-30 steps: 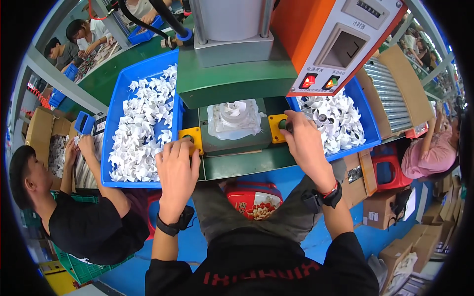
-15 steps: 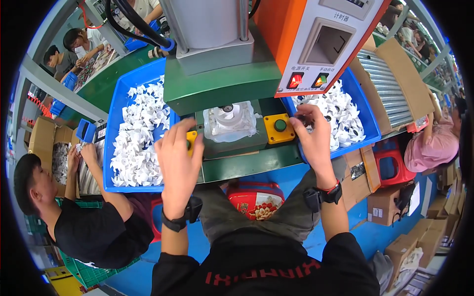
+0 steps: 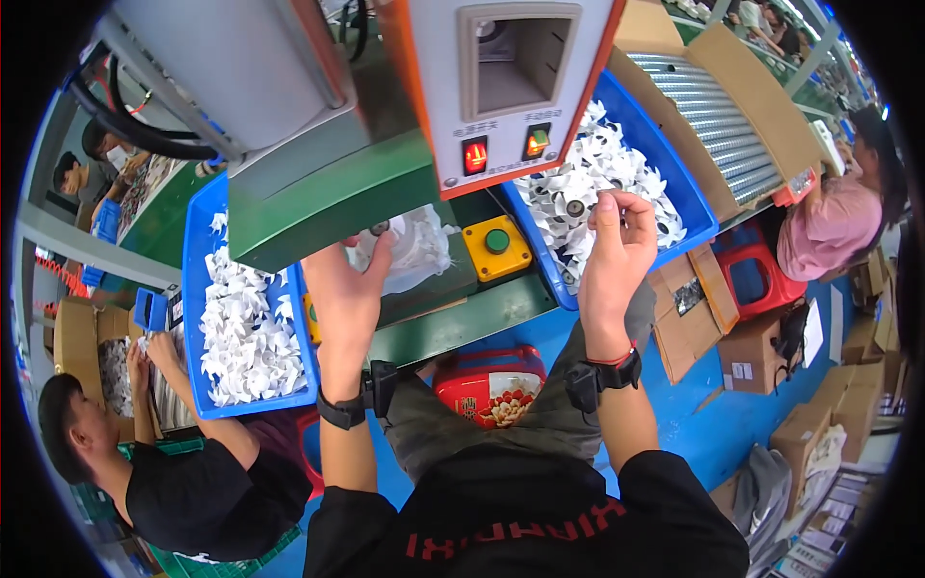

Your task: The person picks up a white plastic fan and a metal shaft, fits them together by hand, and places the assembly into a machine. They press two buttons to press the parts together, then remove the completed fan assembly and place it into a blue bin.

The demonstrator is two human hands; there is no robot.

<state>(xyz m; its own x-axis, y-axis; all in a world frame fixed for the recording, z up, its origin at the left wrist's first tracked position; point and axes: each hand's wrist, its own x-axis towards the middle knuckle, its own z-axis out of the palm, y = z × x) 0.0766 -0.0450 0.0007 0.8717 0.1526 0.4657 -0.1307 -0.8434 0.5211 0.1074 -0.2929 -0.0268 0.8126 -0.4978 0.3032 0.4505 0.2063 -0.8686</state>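
My left hand (image 3: 345, 294) reaches under the green press head. Its thumb and partly hidden fingers close about a white bladed fan wheel (image 3: 379, 228) with a dark centre, on the fixture (image 3: 424, 252) wrapped in whitish film. Over the right blue bin (image 3: 706, 218), my right hand (image 3: 623, 241) is pinched, with a white fan wheel (image 3: 576, 207) at its thumb tip. That wheel also has a dark round hub; the exact grip on it is partly hidden.
The green press head (image 3: 332, 197) overhangs my left hand. A yellow button box (image 3: 497, 248) with a green button stands between fixture and right bin. Another blue bin (image 3: 311, 380) of white wheels is at left. A co-worker in black (image 3: 183, 482) sits close by on the left.
My left hand has moved in from the front of the fixture onto the fan wheel there. My right hand has moved from beside the yellow button box to above the right bin. The view has turned.
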